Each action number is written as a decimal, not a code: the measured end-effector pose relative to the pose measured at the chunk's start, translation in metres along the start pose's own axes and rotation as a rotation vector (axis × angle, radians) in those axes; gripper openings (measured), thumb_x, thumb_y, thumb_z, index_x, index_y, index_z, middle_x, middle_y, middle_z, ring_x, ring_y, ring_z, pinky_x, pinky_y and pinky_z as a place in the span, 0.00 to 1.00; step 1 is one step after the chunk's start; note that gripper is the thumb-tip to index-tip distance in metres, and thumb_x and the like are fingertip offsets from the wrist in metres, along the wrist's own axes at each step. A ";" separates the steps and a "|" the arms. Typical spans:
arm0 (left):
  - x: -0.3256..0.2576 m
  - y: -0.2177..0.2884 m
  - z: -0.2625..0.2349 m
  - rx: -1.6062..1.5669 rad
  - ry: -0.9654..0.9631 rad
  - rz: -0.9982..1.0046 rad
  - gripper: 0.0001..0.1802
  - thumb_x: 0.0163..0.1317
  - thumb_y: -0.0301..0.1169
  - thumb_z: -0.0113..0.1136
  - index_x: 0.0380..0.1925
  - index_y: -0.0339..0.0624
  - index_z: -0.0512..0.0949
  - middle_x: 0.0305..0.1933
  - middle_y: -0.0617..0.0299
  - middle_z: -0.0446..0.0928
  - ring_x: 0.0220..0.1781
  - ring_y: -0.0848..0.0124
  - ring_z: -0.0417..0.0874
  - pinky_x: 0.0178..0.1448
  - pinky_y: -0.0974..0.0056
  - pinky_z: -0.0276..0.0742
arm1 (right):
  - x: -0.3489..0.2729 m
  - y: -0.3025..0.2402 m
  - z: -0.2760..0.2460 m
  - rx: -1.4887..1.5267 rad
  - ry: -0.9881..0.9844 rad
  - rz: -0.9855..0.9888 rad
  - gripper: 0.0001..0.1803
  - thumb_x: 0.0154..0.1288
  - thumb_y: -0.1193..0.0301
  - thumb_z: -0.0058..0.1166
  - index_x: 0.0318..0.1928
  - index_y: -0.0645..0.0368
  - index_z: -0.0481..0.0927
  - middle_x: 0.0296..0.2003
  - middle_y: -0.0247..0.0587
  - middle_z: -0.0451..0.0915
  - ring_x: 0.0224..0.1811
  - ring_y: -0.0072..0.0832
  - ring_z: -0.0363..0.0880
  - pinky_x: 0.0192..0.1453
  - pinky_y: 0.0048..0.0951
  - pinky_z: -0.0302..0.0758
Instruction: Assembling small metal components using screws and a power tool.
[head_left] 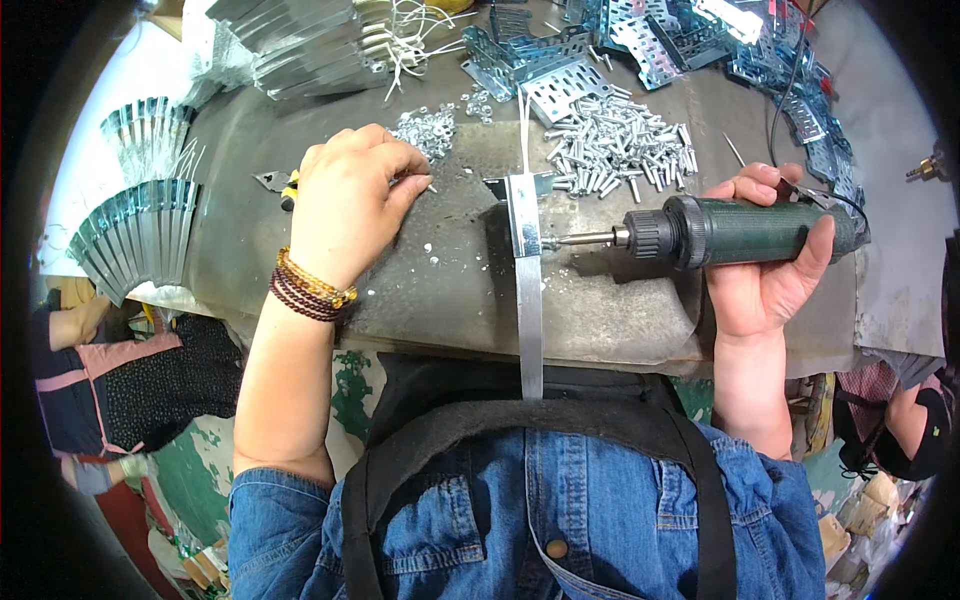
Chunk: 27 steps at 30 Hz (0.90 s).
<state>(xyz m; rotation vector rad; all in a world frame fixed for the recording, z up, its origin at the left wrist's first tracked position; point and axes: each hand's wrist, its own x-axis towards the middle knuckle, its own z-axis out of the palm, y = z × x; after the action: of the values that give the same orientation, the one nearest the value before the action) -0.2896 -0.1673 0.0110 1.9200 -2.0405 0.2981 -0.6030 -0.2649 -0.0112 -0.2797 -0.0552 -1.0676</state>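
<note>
In the centre lies a long flat metal strip (529, 320) with a bracket (524, 228) at its upper part and white wires running off its far end. My right hand (765, 285) is wrapped round a dark green electric screwdriver (755, 230). Its bit (585, 239) points left and meets the bracket's right side. To the left of the strip, my left hand (355, 195) has thumb and forefinger pinched together beside a pile of small nuts (427, 130). Whatever is between those fingertips is too small to name. Yellow-handled pliers (290, 190) lie partly behind that hand.
Loose bolts (620, 145) are heaped beyond the screwdriver. Perforated metal brackets (650, 40) pile up at the back right. More metal strips lie in stacks at the back left (300, 50) and far left (140, 230). A dark cable (778, 115) runs to the screwdriver. Other people sit at both sides.
</note>
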 end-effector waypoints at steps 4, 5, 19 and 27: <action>0.000 -0.003 -0.002 -0.030 -0.026 0.036 0.04 0.50 0.29 0.65 0.28 0.46 0.80 0.30 0.64 0.76 0.38 0.63 0.77 0.44 0.60 0.67 | 0.001 0.001 -0.001 0.022 0.005 0.011 0.26 0.53 0.62 0.67 0.51 0.55 0.75 0.46 0.41 0.70 0.48 0.29 0.71 0.68 0.44 0.60; 0.001 -0.003 -0.002 0.031 -0.023 0.047 0.05 0.50 0.29 0.65 0.29 0.47 0.80 0.30 0.64 0.75 0.38 0.63 0.77 0.45 0.59 0.67 | 0.002 0.001 -0.001 0.022 0.005 0.012 0.26 0.53 0.62 0.67 0.51 0.55 0.75 0.46 0.41 0.70 0.48 0.29 0.71 0.68 0.44 0.60; -0.030 0.049 0.001 -2.055 -0.317 -0.642 0.06 0.64 0.26 0.57 0.39 0.39 0.73 0.34 0.62 0.77 0.33 0.76 0.78 0.36 0.71 0.79 | 0.001 -0.001 -0.004 0.012 0.022 0.000 0.24 0.51 0.64 0.68 0.48 0.55 0.74 0.46 0.39 0.69 0.48 0.29 0.72 0.69 0.45 0.59; -0.030 0.052 0.022 -2.427 -0.425 -0.602 0.06 0.67 0.29 0.53 0.39 0.39 0.72 0.34 0.63 0.77 0.34 0.75 0.78 0.40 0.69 0.77 | 0.003 0.001 -0.003 0.057 0.077 0.047 0.23 0.51 0.67 0.68 0.46 0.55 0.73 0.45 0.37 0.69 0.48 0.29 0.71 0.69 0.46 0.58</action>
<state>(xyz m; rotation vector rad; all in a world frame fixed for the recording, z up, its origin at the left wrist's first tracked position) -0.3424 -0.1434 -0.0168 0.5436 -0.4270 -1.7963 -0.6007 -0.2671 -0.0135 -0.1876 -0.0099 -1.0277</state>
